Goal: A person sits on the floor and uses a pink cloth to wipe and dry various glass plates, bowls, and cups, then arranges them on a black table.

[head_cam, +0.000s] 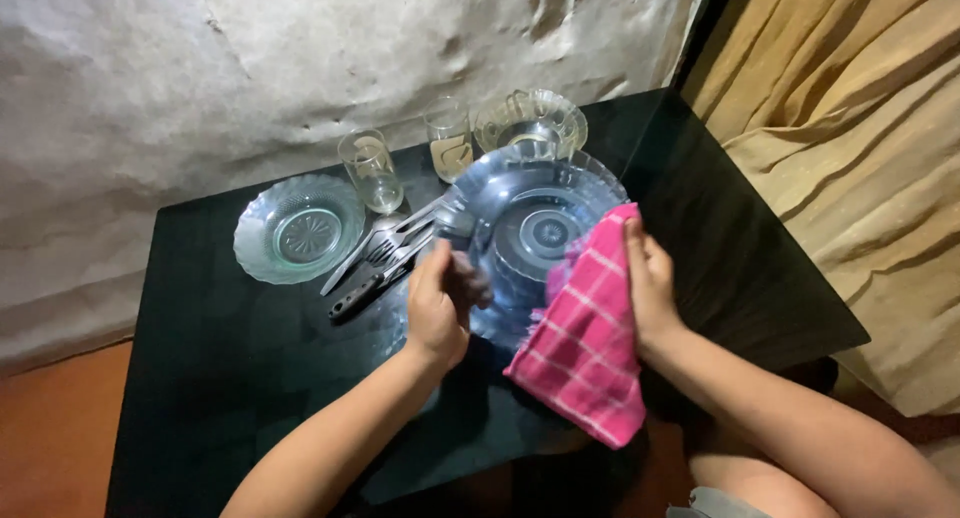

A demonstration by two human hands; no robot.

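Left hand (pixel 440 303) grips the near-left rim of a large clear glass plate with a scalloped edge (pixel 530 228), fingers curled tight together over the rim, thumb side toward the camera. The plate is tilted up off the black glossy table (pixel 200 368), roughly at centre, its face turned toward the person. Right hand (pixel 650 283) presses a pink checked cloth with white lines (pixel 585 348) against the right rim of the plate, fingers straight and close together on top of the cloth; the rest of the cloth hangs down toward the near edge of the table.

Left of the plate, touching or just beside it, lies a bundle of metal cutlery, forks and a dark-handled knife (pixel 385 253). Further left sits a clear patterned glass bowl (pixel 298 228). At the far side stand two clear drinking glasses (pixel 372 170) (pixel 449 140) and a clear glass bowl with a wavy rim (pixel 532 121). Grey rough wall (pixel 250 68) behind, tan curtain (pixel 850 128) at right.
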